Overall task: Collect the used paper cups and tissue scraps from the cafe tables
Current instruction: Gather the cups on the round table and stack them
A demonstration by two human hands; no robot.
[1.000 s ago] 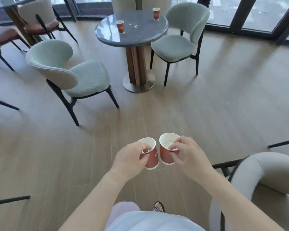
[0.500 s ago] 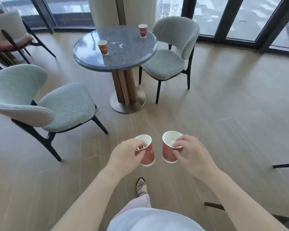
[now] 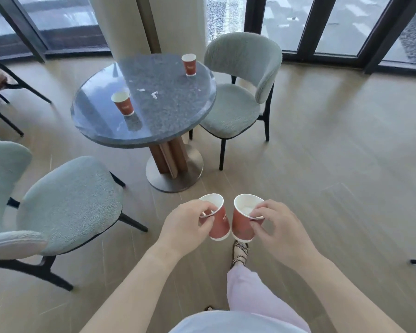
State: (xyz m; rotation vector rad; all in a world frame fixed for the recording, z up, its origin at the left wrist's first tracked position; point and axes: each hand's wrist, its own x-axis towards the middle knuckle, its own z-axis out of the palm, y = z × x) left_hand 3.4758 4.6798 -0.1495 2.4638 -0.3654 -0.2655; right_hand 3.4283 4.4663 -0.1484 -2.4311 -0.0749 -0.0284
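My left hand [image 3: 185, 224] pinches the rim of a red paper cup [image 3: 218, 223]. My right hand [image 3: 277, 227] grips a second red paper cup [image 3: 241, 224] that has white tissue inside. Both cups hang side by side above the floor. Ahead stands a round grey table [image 3: 173, 116]. On it are a red cup near the left edge [image 3: 123, 106], another red cup at the far side [image 3: 189, 64], and small white tissue scraps [image 3: 154, 94] in the middle.
A pale green chair [image 3: 238, 92] stands right of the table and another [image 3: 65, 203] at my left. A column [image 3: 151, 22] rises behind the table, with dark-framed windows beyond. My sandalled foot [image 3: 240, 253] steps on the wooden floor.
I have walked closer to the round table, which is now larger and nearer in view. Both hands still carry their cups in the same way.
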